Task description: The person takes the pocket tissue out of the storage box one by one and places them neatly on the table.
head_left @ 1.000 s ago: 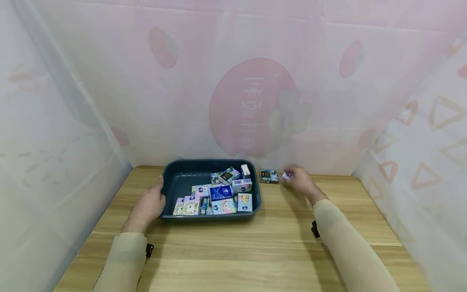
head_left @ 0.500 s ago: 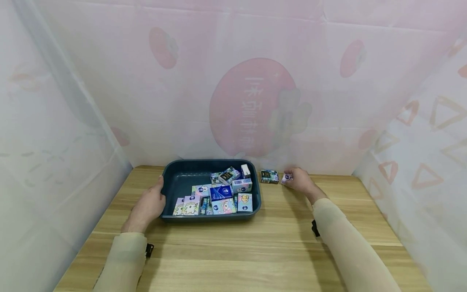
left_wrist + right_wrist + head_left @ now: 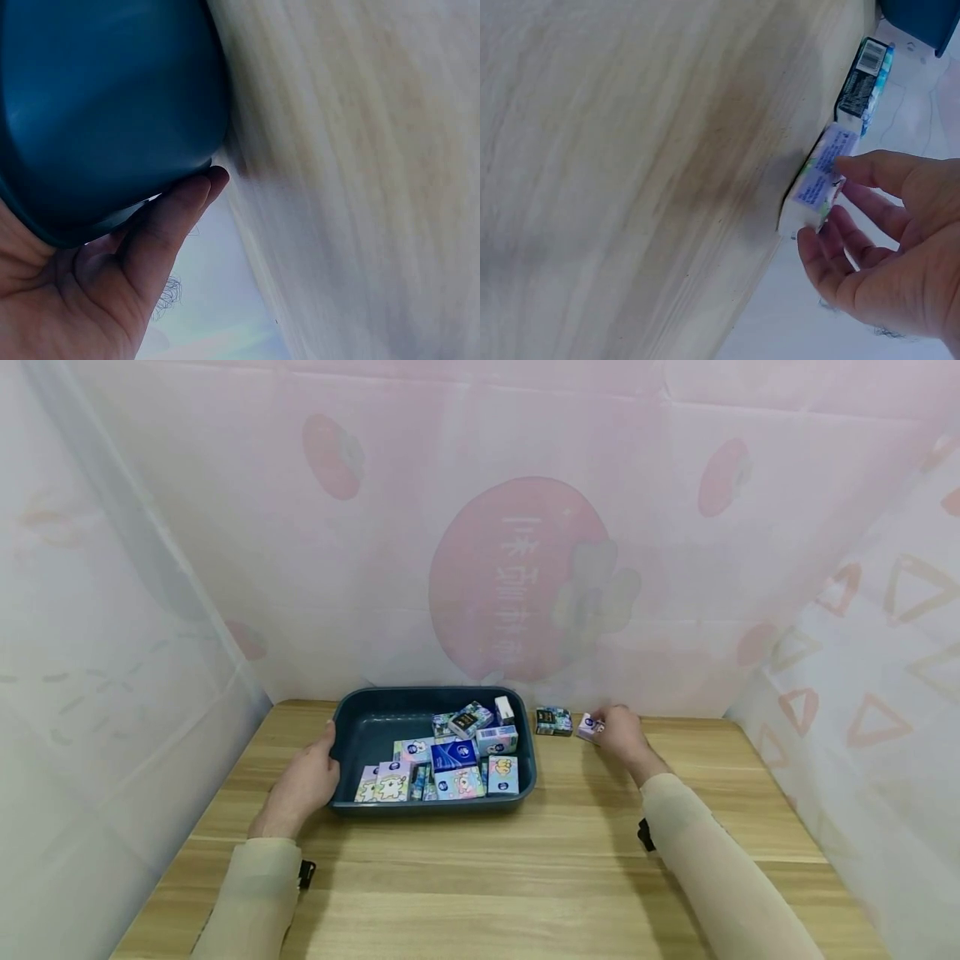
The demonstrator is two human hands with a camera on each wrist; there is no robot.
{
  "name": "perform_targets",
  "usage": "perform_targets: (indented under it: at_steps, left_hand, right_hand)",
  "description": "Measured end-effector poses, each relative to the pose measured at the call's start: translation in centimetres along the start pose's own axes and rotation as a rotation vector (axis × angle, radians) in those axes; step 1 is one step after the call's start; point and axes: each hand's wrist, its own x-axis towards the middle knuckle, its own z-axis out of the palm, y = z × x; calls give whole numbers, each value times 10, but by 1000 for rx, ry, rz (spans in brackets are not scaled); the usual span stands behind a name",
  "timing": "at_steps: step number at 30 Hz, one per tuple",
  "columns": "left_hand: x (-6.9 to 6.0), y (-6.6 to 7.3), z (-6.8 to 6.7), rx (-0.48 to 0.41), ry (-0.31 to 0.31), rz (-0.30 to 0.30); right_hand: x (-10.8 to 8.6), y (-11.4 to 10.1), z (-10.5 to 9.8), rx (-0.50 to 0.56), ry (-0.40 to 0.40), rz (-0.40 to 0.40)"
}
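My left hand (image 3: 300, 781) rests against the left end of a dark teal plastic tray (image 3: 347, 693); in the left wrist view, fairly straight fingers (image 3: 169, 236) lie along the tray's outer wall (image 3: 112, 97). Inside the tray, mostly on its right side, several small tissue packs are heaped, a blue one (image 3: 453, 756) on top. At the table's back edge my right hand (image 3: 624, 737) pinches a pale purple tissue pack (image 3: 589, 727). The right wrist view shows the thumb on this pack's printed face (image 3: 817, 176) and other fingers behind it. A dark floral tissue pack (image 3: 553, 721) lies just left of it.
The wooden table (image 3: 480, 885) stretches in front of the tray. A printed pink-white curtain (image 3: 517, 585) hangs right behind the table's back edge, with more sheeting on both sides.
My right hand has shifted slightly right on the pale purple pack, and more of its printed face shows. The left hand and tray have stayed in place.
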Motion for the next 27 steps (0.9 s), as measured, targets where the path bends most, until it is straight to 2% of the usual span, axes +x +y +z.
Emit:
perform_targets:
  at_steps: [2,4,7,9,14,20,27]
  left_hand:
    - [0,0,0,0,0,2]
    - [0,-1,0,-5,-4,3]
    - [0,-1,0,-7,-5,1]
    - [0,0,0,-10,-5,-3]
    - [1,-1,0,-38,-9,1]
    - [1,-1,1,-37,-10,2]
    - [2,0,1,-44,-7,14]
  right_hand:
    - [13,16,10,-3,28,-6]
    - [32,40,25,-16,52,-39]
    - [55,69,41,-13,65,-85]
    - [65,80,46,14,42,-112]
    - [78,91,51,85,6,-115]
    - [83,90,55,72,44,-181]
    - [83,85,57,59,96,-222]
